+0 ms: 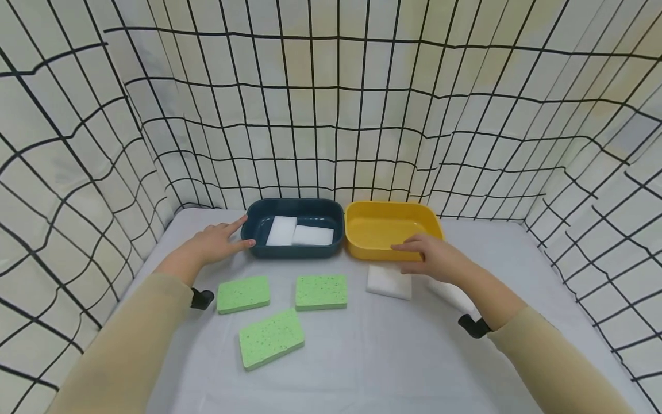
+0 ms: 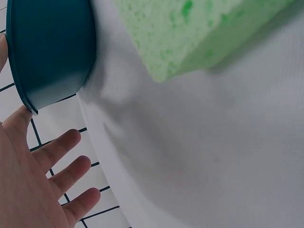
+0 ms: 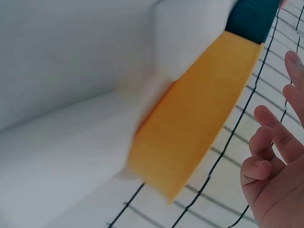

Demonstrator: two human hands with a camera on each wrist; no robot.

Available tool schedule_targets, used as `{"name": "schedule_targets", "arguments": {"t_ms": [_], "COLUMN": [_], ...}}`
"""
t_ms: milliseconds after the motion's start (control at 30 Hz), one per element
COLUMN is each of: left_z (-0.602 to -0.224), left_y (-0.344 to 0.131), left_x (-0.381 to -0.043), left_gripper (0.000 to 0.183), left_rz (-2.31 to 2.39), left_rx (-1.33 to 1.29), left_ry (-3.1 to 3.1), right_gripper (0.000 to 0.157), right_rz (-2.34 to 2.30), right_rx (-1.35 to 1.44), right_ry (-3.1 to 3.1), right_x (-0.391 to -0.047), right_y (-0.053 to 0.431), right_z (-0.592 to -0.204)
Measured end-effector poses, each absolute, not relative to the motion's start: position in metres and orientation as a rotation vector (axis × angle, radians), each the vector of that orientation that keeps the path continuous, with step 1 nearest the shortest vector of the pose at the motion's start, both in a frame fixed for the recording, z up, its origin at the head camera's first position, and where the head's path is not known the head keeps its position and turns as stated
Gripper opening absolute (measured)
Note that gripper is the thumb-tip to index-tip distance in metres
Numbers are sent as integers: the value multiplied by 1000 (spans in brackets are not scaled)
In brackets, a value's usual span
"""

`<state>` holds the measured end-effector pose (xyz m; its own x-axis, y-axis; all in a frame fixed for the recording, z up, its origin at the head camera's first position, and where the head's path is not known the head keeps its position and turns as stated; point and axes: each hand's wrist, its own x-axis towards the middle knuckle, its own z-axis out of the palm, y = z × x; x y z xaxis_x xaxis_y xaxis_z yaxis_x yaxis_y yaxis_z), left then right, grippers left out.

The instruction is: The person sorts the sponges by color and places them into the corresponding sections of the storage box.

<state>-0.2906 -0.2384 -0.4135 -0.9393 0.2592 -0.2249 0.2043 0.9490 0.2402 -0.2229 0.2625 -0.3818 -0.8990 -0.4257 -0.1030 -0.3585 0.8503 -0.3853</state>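
head view: my left hand (image 1: 209, 244) is near the table's far left corner, fingers spread apart, thumb and index finger at the left end of the dark blue tray (image 1: 295, 252); the left wrist view shows the index fingertip touching its rim and the other fingers fanned out beside it. two white blocks lie side by side in that tray, the left one (image 1: 281, 231) more upright to my eye than the right one (image 1: 314, 237). the yellow tray (image 1: 380, 230) stands just beside it, both along the far edge of the table (image 1: 393, 356). my right hand (image 1: 437, 259) is over the yellow tray's front right corner, fingers loosely bent and apart from one another; whether it touches the rim i cannot tell. in front of that tray lie a flat white block (image 1: 388, 283) and another (image 1: 454, 298), partly hidden under my right hand. toward the table's left edge are three green sponges, one (image 1: 243, 294) nearest that edge, one (image 1: 321, 292) before the dark blue tray, one (image 1: 272, 339) closest to me.
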Motion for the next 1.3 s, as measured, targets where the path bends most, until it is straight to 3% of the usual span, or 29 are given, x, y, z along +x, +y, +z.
{"name": "schedule_targets", "arguments": {"t_ms": [500, 1300], "left_z": [-411, -418], "left_y": [-241, -243], "left_x": [-288, -293], "left_gripper": [93, 97], "left_rz": [297, 306], "left_rx": [352, 368], "left_ry": [2852, 2854], "right_gripper": [61, 78], "right_rz": [-516, -422], "right_rx": [-298, -141], "right_ry": [2844, 2773], "right_x": [-181, -164], "right_y": [345, 377], "right_z": [-402, -431]}}
